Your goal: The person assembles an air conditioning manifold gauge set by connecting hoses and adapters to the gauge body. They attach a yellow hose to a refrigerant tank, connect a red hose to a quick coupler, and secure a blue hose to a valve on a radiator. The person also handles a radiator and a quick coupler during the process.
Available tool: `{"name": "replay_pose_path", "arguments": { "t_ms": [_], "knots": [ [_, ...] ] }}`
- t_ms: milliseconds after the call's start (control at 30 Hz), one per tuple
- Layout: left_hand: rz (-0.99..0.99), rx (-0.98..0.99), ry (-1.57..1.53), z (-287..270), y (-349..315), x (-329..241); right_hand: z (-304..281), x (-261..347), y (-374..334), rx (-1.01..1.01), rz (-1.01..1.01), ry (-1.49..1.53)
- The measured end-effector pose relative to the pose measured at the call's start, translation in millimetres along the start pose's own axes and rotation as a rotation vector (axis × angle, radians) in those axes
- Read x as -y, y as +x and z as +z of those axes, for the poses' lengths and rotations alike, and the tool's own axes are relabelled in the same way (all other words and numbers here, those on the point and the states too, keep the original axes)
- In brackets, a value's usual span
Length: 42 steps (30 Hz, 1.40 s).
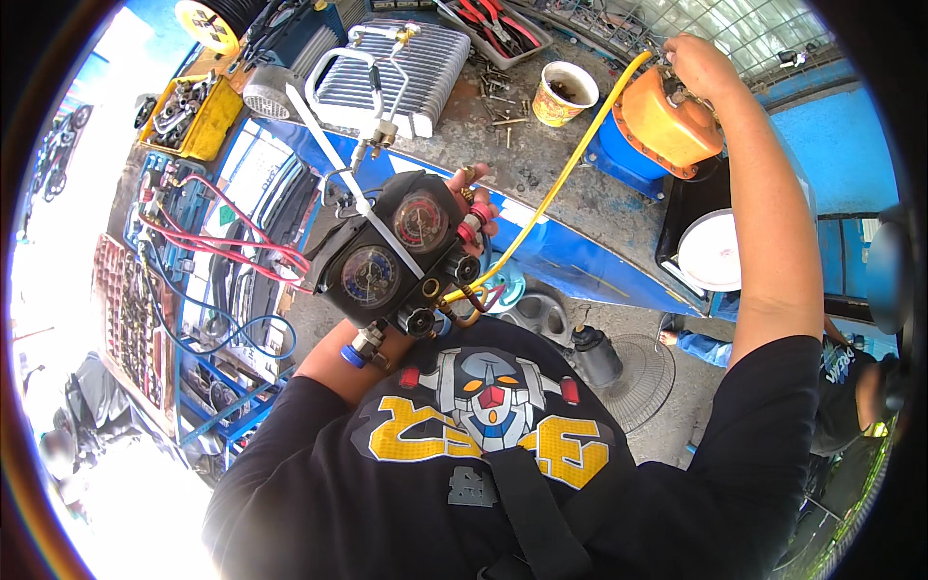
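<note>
My left hand (pixel 482 205) supports a black manifold gauge set (pixel 391 253) from behind. Its fingers show past the far right edge, beside a red knob (pixel 472 221); the palm is hidden. Two round dials, one red and one blue, face up. A yellow hose (pixel 558 184) runs from the gauge set up to the orange top of a blue-and-orange unit (pixel 667 124) on the bench. There my right hand (pixel 698 66) reaches over the far side, fingers curled near the hose end. What they grip is hidden. A long white strip (pixel 333 155) crosses the gauges.
On the workbench (pixel 609 208) are a finned coil with pipes (pixel 411 82), a patterned cup (pixel 565 94), loose bolts and a tray of red-handled pliers (pixel 493 29). Left are a yellow parts bin (pixel 196 116) and red hoses (pixel 217 237). Another person (pixel 846 387) is at right.
</note>
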<state>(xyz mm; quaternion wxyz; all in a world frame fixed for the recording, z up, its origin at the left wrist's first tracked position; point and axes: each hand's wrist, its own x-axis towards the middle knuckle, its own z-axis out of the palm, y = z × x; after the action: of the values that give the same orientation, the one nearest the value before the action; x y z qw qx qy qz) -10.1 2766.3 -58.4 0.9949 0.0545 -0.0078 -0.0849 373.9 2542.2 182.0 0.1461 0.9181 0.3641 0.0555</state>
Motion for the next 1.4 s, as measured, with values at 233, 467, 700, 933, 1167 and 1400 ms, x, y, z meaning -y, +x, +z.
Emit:
{"name": "replay_pose_path", "arguments": {
  "t_ms": [233,467,700,933,1167,1400],
  "knots": [
    [-0.039,0.042,-0.003,-2.2,0.8,-7.5,3.9,-6.4,-3.8,-0.062,-0.063,-0.009],
    [0.068,-0.037,-0.001,6.4,-0.4,0.2,-4.6,-0.3,-9.1,-0.11,-0.039,0.057],
    [0.047,0.044,0.009,4.6,-7.2,-3.2,6.3,-12.1,2.9,-0.085,-0.181,0.067],
    [0.264,0.056,0.208,9.5,-13.5,6.5,9.2,-9.0,4.2,-0.079,0.02,0.17],
    [0.233,0.039,0.136,5.1,-12.1,4.2,10.7,-20.0,7.3,-0.057,-0.112,0.184],
    [0.252,-0.047,0.084,-1.1,-9.8,6.6,16.3,-17.4,6.0,-0.137,-0.101,0.143]
  ]
}}
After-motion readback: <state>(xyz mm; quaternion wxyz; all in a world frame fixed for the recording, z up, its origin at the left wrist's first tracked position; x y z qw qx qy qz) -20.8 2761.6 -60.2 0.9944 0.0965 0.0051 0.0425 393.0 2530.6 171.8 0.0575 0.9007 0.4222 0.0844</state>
